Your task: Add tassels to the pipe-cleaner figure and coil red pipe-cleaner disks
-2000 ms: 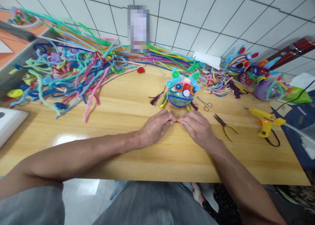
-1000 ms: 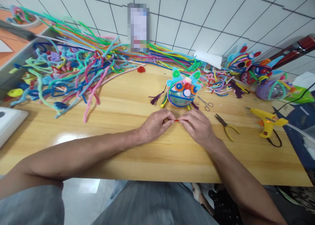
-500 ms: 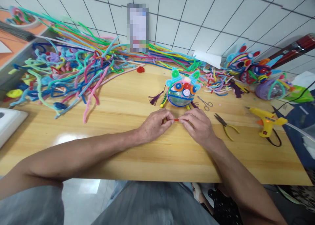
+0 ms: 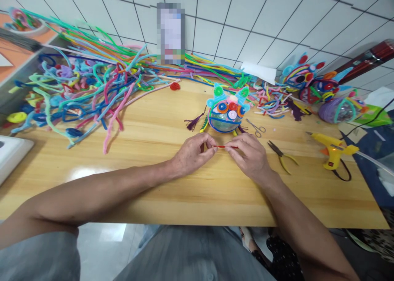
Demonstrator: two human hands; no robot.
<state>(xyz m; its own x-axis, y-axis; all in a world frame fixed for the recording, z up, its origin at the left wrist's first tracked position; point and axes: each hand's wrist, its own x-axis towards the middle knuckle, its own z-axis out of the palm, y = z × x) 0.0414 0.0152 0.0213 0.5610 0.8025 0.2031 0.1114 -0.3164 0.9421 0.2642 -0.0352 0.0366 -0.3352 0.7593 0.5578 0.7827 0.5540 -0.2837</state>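
A short red pipe cleaner (image 4: 220,147) is stretched level between my two hands, low over the wooden table. My left hand (image 4: 194,154) pinches one end between thumb and fingertips. The other end is pinched in my right hand (image 4: 248,153), and part of it shows along those fingers. Just beyond my fingers stands a colourful animal-head figure (image 4: 226,117) with a clear round body, green-and-blue ears, coiled eyes and purple tassels. Small scissors (image 4: 258,129) and yellow-handled pliers (image 4: 282,157) lie to the right of my right hand.
Loose pipe cleaners (image 4: 89,92) cover the table's left side. A red coil (image 4: 175,86) lies near them. A blurred phone-like panel (image 4: 170,34) leans on the tiled wall. Finished figures (image 4: 337,108) and a yellow glue gun (image 4: 334,149) are at the right.
My hands have moved slightly apart, and more of the red pipe cleaner shows between and beside my fingers. The things on the table have stayed put.
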